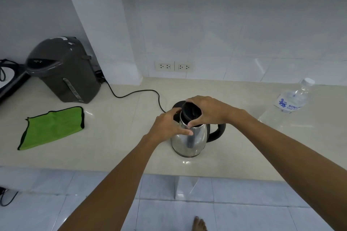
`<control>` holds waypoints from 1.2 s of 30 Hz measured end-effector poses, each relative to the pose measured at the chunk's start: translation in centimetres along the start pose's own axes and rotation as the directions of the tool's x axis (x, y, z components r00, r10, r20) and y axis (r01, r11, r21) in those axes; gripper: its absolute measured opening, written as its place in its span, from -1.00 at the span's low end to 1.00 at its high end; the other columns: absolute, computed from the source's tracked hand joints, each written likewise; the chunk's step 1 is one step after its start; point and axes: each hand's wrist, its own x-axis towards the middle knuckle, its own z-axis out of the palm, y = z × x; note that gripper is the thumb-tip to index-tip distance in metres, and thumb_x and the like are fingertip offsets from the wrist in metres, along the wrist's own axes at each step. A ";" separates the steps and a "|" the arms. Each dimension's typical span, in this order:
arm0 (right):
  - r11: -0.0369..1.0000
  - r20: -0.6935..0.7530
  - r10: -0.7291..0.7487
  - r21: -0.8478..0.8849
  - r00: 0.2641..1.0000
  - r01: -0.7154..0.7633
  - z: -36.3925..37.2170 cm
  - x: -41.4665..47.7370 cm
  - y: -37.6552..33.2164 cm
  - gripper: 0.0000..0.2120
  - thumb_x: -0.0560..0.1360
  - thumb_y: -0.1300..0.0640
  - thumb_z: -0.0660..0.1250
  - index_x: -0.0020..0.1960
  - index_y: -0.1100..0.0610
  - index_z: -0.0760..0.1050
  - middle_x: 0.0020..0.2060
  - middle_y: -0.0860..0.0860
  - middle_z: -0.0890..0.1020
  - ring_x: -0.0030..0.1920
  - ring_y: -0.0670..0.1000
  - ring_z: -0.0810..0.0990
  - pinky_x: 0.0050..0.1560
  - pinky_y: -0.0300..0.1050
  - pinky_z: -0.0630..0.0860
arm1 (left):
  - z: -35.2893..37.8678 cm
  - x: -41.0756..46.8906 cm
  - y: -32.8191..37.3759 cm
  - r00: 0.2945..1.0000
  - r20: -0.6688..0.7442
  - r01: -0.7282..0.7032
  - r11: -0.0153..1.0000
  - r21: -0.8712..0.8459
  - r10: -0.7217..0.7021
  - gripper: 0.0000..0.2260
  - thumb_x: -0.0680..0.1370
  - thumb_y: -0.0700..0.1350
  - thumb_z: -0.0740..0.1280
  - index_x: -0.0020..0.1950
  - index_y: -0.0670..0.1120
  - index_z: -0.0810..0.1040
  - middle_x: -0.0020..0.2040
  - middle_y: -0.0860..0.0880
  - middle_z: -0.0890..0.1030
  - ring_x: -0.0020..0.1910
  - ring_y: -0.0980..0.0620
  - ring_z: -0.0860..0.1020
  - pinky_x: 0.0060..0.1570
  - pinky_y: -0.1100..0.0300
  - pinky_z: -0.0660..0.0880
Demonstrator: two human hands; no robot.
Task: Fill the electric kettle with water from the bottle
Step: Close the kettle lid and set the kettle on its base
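A steel electric kettle [195, 140] with a black handle stands on the counter, in front of its round black base [177, 106]. My right hand [206, 109] grips the kettle's black lid [191, 112] from above, fingers wrapped round its rim. My left hand [169, 125] presses against the kettle's upper left side, thumb across the steel. A clear plastic water bottle [289, 103] with a white cap and a blue label stands at the right of the counter, away from both hands.
A dark grey hot-water dispenser [65, 69] stands at the back left, with a green cloth [52, 127] lying in front of it. A black cord [135, 93] runs from the wall corner to the base. Wall sockets [174, 66] sit behind. The counter edge [112, 169] is near me.
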 end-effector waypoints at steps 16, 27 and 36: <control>1.000 -0.037 0.002 -0.015 0.999 -0.002 2.0 1.3 0.8 -0.04 0.25 -0.33 0.58 0.51 0.06 0.37 0.31 0.01 0.55 0.29 0.08 0.51 0.25 -0.06 0.47 | 0.2 -0.3 0.0 1.000 -0.007 0.028 1.000 -0.009 -0.028 0.03 0.23 0.21 0.75 0.62 0.05 0.41 0.46 0.02 0.59 0.48 -0.02 0.51 0.47 -0.02 0.48; 1.000 -0.034 0.017 -0.001 0.999 -0.017 2.3 1.7 0.9 -0.08 0.21 -0.29 0.63 0.44 0.07 0.42 0.24 0.02 0.56 0.23 0.09 0.52 0.21 -0.02 0.50 | 0.3 -0.3 -0.3 1.000 -0.025 0.015 1.000 -0.017 -0.015 -0.04 0.24 0.16 0.77 0.57 0.03 0.46 0.36 0.04 0.66 0.35 0.03 0.59 0.30 0.19 0.49; 0.945 -0.074 0.124 0.311 0.989 -0.095 0.1 -0.6 4.0 -0.07 0.26 -0.26 0.62 0.51 -0.02 0.35 0.41 -0.07 0.52 0.37 0.00 0.49 0.29 -0.13 0.44 | 0.6 -0.4 -0.7 0.999 -0.026 0.022 0.997 -0.073 -0.024 -0.11 0.28 0.12 0.75 0.54 0.07 0.47 0.36 0.10 0.63 0.38 0.08 0.56 0.43 0.07 0.50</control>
